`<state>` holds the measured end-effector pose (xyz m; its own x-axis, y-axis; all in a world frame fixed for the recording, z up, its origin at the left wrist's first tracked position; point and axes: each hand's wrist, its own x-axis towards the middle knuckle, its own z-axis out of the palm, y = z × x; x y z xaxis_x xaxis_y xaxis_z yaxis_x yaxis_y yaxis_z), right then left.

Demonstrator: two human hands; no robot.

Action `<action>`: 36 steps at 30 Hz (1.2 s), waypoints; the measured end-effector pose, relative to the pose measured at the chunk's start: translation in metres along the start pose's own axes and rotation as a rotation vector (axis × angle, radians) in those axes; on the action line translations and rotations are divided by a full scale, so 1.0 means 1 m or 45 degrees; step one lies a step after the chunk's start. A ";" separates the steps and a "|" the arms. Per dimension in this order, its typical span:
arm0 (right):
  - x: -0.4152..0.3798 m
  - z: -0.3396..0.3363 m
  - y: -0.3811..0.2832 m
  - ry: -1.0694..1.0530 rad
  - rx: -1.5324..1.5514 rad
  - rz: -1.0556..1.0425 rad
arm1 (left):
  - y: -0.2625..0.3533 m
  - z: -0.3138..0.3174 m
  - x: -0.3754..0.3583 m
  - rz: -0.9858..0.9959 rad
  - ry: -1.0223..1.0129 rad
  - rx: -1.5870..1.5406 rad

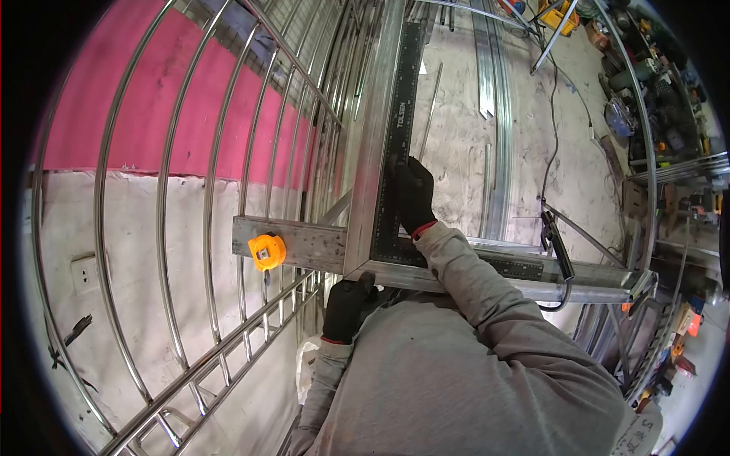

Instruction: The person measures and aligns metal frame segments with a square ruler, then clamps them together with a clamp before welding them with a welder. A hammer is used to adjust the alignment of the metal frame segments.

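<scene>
A black framing square (403, 114) marked TOLSEN lies along the inside corner of a metal tube frame (366, 167). My right hand (414, 194), in a black glove, is closed on the long arm of the square near the corner. Its fingertips are partly hidden. My left hand (348, 308), also gloved, is closed at the outer corner of the frame, with the thumb up against the tube. An orange tape measure (267, 251) rests on a flat metal bar (304, 242) to the left of that corner.
A black welding electrode holder (559, 247) hangs over the frame's right-hand tube, its cable trailing. Shiny metal railings (209, 190) stand at the left before a pink and white wall. Long metal profiles (494, 114) lie on the floor. Tools crowd a shelf (677, 114) at far right.
</scene>
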<state>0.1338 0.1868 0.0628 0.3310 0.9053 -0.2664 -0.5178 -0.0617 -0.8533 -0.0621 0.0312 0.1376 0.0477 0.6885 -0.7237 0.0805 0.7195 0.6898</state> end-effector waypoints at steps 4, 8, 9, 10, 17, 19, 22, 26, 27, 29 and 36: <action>0.002 0.001 0.001 -0.023 -0.121 -0.115 | -0.005 -0.004 0.002 0.036 -0.032 0.034; -0.001 0.007 -0.005 -0.016 -0.008 -0.107 | -0.025 -0.009 0.010 0.197 -0.045 0.156; -0.001 0.008 -0.006 -0.017 0.048 -0.088 | -0.030 -0.011 0.012 0.342 -0.072 0.253; -0.001 0.007 -0.007 -0.021 0.046 -0.083 | -0.034 -0.014 0.017 0.339 -0.066 0.250; 0.014 -0.016 0.005 -0.045 -1.663 -1.343 | -0.034 -0.022 0.025 1.220 -0.007 1.602; 0.016 -0.020 0.019 -0.092 -1.151 -0.938 | -0.043 -0.027 0.031 1.303 -0.016 1.494; 0.016 -0.015 0.021 -0.120 -0.663 -0.648 | -0.041 -0.017 0.019 0.881 -0.105 0.724; 0.011 -0.007 0.010 -0.062 -0.160 -0.319 | -0.011 -0.007 0.005 0.163 -0.064 0.172; 0.014 -0.011 0.010 -0.076 -0.604 -0.643 | -0.013 -0.009 0.007 0.361 -0.078 0.324; 0.017 -0.016 0.011 -0.093 -1.048 -0.961 | -0.018 -0.011 0.007 0.555 -0.087 0.477; 0.017 -0.018 0.015 -0.034 -0.701 -0.374 | 0.006 -0.004 -0.003 0.073 -0.039 0.120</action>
<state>0.1459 0.1939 0.0372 0.3740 0.9272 0.0195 0.0769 -0.0100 -0.9970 -0.0662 0.0338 0.1443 0.0852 0.7239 -0.6847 0.1699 0.6665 0.7258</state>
